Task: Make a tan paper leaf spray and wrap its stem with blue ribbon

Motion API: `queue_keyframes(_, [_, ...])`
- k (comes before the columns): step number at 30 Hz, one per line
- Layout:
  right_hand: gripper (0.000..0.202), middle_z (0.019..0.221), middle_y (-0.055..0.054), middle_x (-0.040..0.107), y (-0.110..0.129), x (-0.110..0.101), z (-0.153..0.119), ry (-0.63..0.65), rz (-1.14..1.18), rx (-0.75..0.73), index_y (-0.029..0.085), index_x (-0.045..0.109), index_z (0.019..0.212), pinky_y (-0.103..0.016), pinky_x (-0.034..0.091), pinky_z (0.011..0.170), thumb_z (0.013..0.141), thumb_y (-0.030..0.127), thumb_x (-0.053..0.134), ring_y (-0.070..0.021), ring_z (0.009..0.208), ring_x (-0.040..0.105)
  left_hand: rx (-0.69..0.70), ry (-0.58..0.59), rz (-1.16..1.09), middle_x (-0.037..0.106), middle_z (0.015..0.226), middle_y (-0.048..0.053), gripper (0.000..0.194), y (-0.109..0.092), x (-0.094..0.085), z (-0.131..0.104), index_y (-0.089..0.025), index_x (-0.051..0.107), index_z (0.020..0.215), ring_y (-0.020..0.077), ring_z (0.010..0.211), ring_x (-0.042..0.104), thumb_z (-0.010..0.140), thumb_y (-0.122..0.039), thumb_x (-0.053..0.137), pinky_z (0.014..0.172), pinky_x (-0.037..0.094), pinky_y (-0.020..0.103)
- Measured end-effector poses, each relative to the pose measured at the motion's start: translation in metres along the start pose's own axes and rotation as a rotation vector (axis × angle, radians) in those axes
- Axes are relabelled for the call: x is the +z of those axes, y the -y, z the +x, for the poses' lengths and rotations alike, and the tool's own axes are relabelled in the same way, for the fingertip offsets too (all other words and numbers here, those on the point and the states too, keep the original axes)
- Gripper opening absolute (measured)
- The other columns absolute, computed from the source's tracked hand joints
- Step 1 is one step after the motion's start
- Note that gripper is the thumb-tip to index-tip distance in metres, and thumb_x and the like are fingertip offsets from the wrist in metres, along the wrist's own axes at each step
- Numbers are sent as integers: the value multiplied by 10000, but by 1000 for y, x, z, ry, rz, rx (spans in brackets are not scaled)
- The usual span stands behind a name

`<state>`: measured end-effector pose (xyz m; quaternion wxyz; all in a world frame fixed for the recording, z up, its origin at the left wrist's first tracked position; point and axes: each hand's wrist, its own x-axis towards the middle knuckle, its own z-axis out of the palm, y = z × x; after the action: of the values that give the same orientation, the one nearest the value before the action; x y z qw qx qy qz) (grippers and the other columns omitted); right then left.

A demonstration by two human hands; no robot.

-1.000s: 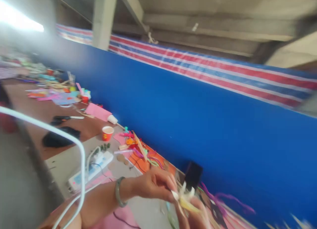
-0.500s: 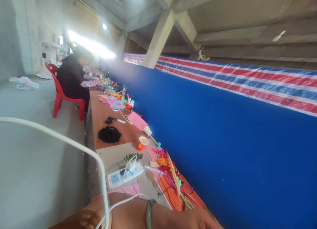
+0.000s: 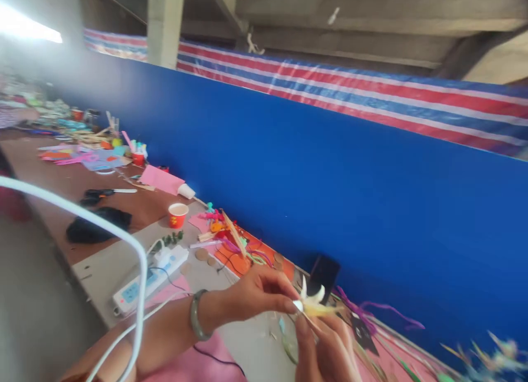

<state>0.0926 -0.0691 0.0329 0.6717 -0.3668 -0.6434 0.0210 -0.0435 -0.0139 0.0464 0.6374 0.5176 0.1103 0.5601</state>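
Observation:
My left hand [image 3: 264, 294], with a pale green bangle [image 3: 197, 315] at the wrist, pinches a small white and pale-yellow craft flower [image 3: 315, 305] between thumb and fingers. Its pointed white petals stick up. Close below, my right hand [image 3: 325, 343] has its fingers closed on the lower part of the same flower, where a thin strip or stem shows. The exact grip there is partly hidden. Behind the flower a dark phone [image 3: 324, 274] leans near the blue partition.
A power strip [image 3: 150, 283] with white cables lies left of my arm. A red paper cup [image 3: 178, 216] stands beyond it, near a black cloth bundle [image 3: 99, 225]. Craft scraps, pink paper [image 3: 163, 179] and purple pipe cleaners [image 3: 363, 310] line the blue partition [image 3: 289, 178].
The view has swung right, taking most of the seated person out of frame. Both my hands and the flower are now visible; before, only my bangled arm and part of a hand showed.

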Motion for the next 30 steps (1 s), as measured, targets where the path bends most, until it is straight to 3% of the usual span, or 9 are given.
queue_keyframes(4, [213, 937, -70, 601, 3, 3, -1, 86, 46, -19, 220, 674, 994, -345, 475, 710, 838, 83, 627, -211, 851, 594, -38, -78, 25, 642, 724, 24, 204, 2, 0, -4, -152, 734, 758, 131, 686, 582, 643, -285, 838, 634, 470, 249])
queue_keyframes(10, [344, 967, -65, 595, 9, -1, -4, 178, 8, -15, 239, 629, 1135, -368, 491, 735, 860, 45, 559, -211, 883, 593, 97, -64, 162, 636, 703, 27, 136, 8, -2, -8, -145, 707, 652, 128, 687, 574, 752, -222, 758, 664, 455, 249])
queue_keyframes(16, [408, 1003, -97, 592, 12, 1, -3, 139, -142, -214, 188, 612, 1169, -396, 453, 748, 815, -7, 563, -215, 857, 578, 126, -101, 259, 615, 683, 20, 159, 0, 2, -12, -144, 692, 655, 119, 660, 548, 798, -208, 717, 635, 429, 237])
queue_keyframes(23, [372, 943, -80, 615, 15, -5, 0, 56, -310, -379, 186, 649, 1060, -403, 405, 764, 760, -29, 600, -199, 792, 596, 122, 14, 138, 568, 698, 9, 136, 8, -2, -15, -147, 669, 669, 122, 695, 518, 787, -186, 723, 652, 404, 240])
queue_keyframes(26, [274, 874, -52, 619, 20, -9, 0, 35, -175, -291, 201, 650, 960, -384, 422, 753, 783, 0, 588, -174, 721, 586, 117, 95, 124, 568, 703, 10, 108, 12, -5, -18, -155, 685, 688, 117, 688, 512, 792, -159, 714, 650, 396, 239])
queue_keyframes(30, [88, 828, -57, 621, 25, -18, -1, 220, 267, 111, 200, 647, 920, -309, 457, 639, 889, 186, 566, -183, 724, 593, 108, 190, 100, 565, 692, 10, 100, 12, -6, -23, -165, 693, 691, 106, 650, 499, 787, -150, 714, 604, 378, 230])
